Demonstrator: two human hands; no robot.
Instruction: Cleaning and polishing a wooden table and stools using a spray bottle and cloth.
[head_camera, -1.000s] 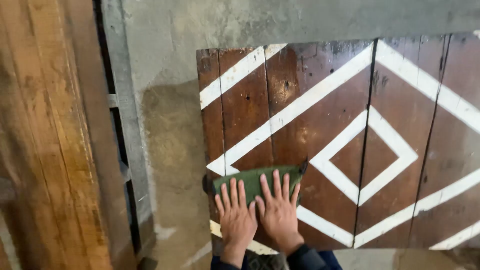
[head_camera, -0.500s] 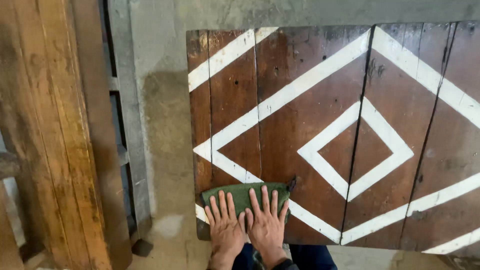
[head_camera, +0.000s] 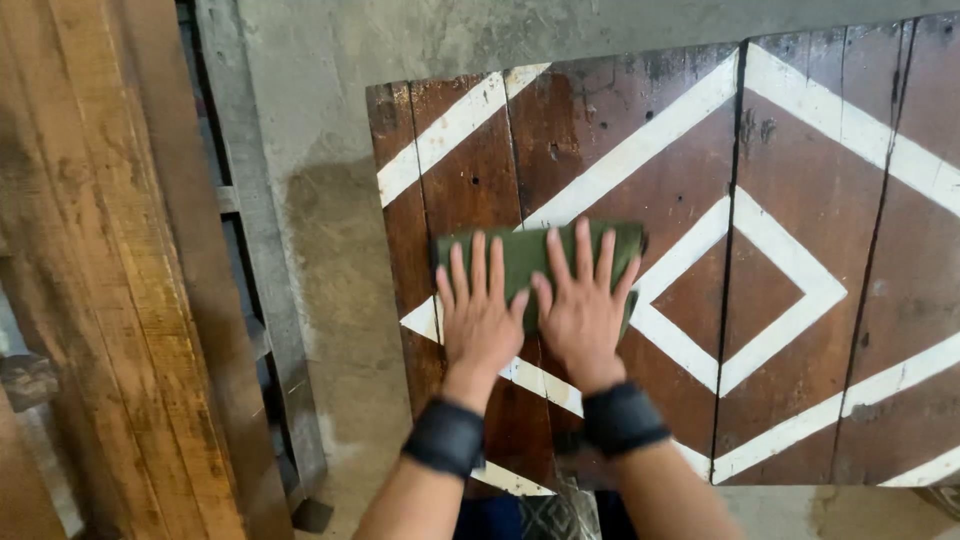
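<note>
Both hands lie flat, side by side, on a cloth (head_camera: 535, 258) on the table (head_camera: 800, 180), the left hand (head_camera: 480, 322) left of the right hand (head_camera: 578, 312). Left of the table is floor (head_camera: 330, 280), then a frame (head_camera: 250, 250), then planks (head_camera: 90, 280).

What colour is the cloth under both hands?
Dark green: the folded cloth lies on the brown wooden panel with white diamond lines. The head view shows it.
</note>
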